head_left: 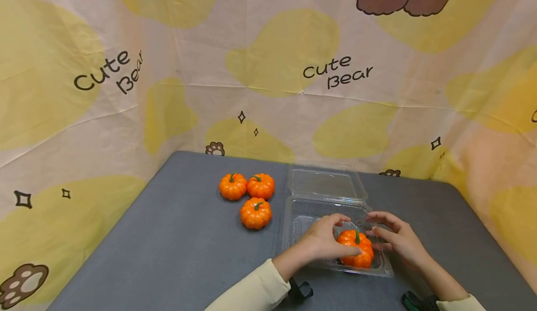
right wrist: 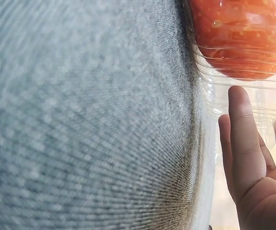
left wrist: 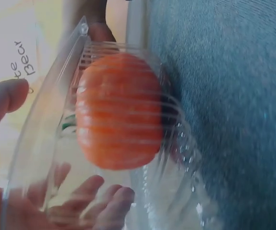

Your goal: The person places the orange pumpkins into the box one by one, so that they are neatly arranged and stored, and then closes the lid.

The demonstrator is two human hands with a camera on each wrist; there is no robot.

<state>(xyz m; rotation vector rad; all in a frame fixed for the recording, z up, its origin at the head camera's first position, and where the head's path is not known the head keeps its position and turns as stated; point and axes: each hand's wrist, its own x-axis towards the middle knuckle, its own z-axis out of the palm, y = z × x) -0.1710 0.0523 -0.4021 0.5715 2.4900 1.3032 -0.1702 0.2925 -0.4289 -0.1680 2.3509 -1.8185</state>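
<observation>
An orange toy pumpkin [head_left: 365, 256] with a green stem sits in the near right part of a clear plastic clamshell box [head_left: 287, 224]. My left hand [head_left: 319, 240] reaches over the box, thumb and fingers spread about the pumpkin; in the left wrist view a gap shows between the thumb [left wrist: 14, 96] and the pumpkin [left wrist: 118, 112]. Beside the box's right wall is my right hand [head_left: 400, 242], its fingers extended. The right wrist view shows a fingertip [right wrist: 239, 98] close to the ribbed clear wall; whether it touches, I cannot tell.
Left of the box, three more pumpkins stand grouped: one at back left [head_left: 232, 187], one beside it [head_left: 261, 188], one in front [head_left: 256, 214]. The box's lid [head_left: 329, 183] lies folded back, away from me. A printed cloth [head_left: 268, 59] hangs behind the grey table [head_left: 176, 236].
</observation>
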